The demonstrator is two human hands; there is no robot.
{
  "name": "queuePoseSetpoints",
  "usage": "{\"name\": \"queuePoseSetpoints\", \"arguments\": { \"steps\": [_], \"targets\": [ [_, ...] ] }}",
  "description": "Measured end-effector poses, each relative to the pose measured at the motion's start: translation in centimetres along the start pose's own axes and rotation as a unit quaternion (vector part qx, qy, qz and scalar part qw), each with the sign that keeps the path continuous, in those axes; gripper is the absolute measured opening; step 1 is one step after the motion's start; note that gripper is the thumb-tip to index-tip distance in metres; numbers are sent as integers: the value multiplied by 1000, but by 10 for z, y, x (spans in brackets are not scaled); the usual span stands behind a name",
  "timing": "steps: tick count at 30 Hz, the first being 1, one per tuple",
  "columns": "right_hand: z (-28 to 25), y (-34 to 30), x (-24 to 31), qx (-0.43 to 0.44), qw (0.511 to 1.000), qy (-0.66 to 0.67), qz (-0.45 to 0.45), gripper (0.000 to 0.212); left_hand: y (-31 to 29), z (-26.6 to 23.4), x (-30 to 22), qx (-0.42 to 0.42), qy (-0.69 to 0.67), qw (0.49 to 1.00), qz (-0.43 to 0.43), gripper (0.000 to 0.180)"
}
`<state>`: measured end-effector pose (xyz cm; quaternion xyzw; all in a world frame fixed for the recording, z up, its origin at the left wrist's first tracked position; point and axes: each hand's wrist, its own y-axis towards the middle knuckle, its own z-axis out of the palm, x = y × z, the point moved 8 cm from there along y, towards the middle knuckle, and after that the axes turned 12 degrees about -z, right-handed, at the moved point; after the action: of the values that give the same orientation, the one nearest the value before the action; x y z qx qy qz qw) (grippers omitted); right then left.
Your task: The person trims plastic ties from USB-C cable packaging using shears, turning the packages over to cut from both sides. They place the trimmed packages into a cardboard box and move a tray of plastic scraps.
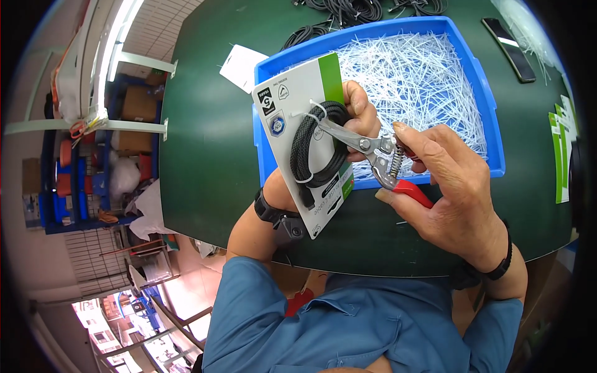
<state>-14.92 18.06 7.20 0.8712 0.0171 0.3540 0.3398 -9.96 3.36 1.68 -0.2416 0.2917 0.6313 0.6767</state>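
Note:
A white and green backing card (283,133) with a coiled black braided cable (300,152) tied to it is held up and tilted in my left hand (362,113). That hand's fingers curl round the card's right edge, the rest hidden behind it. White zip ties (318,107) fasten the coil to the card. My right hand (457,186) is closed round red-handled pruning shears (379,149). The blades of the shears reach over the coil, their tips close to the upper zip tie; whether they touch it I cannot tell.
Below the card lies a blue tray (494,140) heaped with cut white tie strips (429,81). On the green table (208,124) are a white card (241,67), bundled black cables (342,12) at the back, a phone (509,50) and green-white cards (561,155) at the right.

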Motion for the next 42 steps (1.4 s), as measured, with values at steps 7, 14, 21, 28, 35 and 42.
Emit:
{"name": "queuePoseSetpoints", "arguments": {
  "steps": [7, 14, 21, 28, 35, 42],
  "targets": [
    [2, -2, -1, -10, 1000, 6, -11, 74, -10, -1, -13, -94, 113, 988, 37, 32],
    [2, -2, 1, -1, 999, -29, -29, 73, -13, -1, -15, -118, 126, 984, 44, 28],
    [-6, 3, 5, -5, 1000, -1, -14, 62, -8, 1, -3, -73, 15, 997, -18, 29],
    [-14, -5, -20, -123, 978, 148, 82, 42, -8, 25, 21, -170, 75, 971, -153, 41],
    [-30, 1, -15, -169, 972, 158, 39, 38, -7, 27, 30, -256, 207, 931, -156, 45],
    [-27, -5, -17, -156, 979, 126, 40, 38, -7, 24, 33, -269, 309, 903, -127, 41]
  ]
}}
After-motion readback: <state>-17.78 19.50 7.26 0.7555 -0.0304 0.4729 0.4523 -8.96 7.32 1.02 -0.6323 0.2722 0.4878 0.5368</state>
